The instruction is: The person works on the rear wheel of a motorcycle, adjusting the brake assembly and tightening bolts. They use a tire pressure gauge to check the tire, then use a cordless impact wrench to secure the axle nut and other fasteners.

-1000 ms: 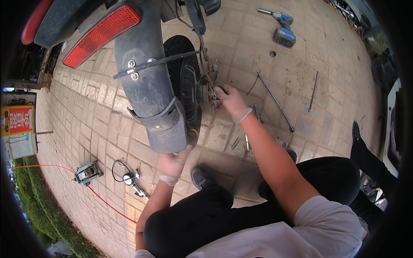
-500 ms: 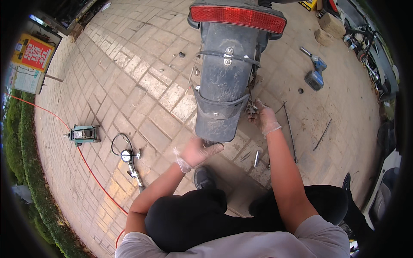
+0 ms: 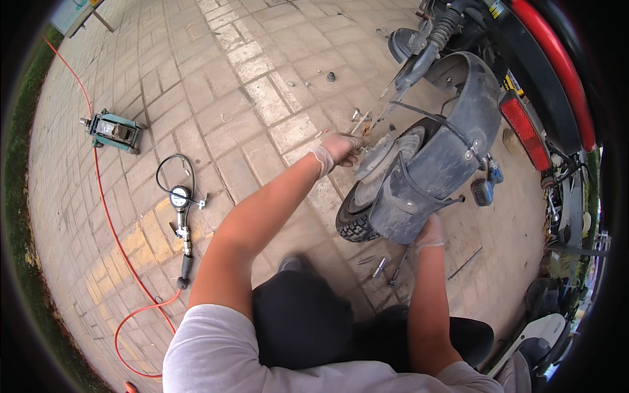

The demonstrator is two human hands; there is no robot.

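Note:
The rear wheel with its black tyre (image 3: 355,221) sits under the dusty black mudguard (image 3: 419,190) of a two-wheeler. On the wheel's left side, my left hand (image 3: 341,149), in a thin clear glove, has its fingers curled in by the hub. What those fingers grip is too small to make out. My right hand (image 3: 430,230), gloved too, reaches behind the mudguard's lower right edge, which hides its fingers. Below the mudguard, a metal socket (image 3: 379,267) and a long-handled tool (image 3: 397,270) lie on the paving.
A tyre inflator with a round gauge (image 3: 179,196) lies at left, near a red air hose (image 3: 122,242). Beyond it stands a green floor jack (image 3: 114,130). A blue cordless power tool (image 3: 483,191) lies right of the wheel, and a thin rod (image 3: 465,262) lies nearer.
My view has swung to the wheel's left side. My left hand has gone from under the mudguard's lower edge to the hub; my right hand is now partly hidden behind the mudguard.

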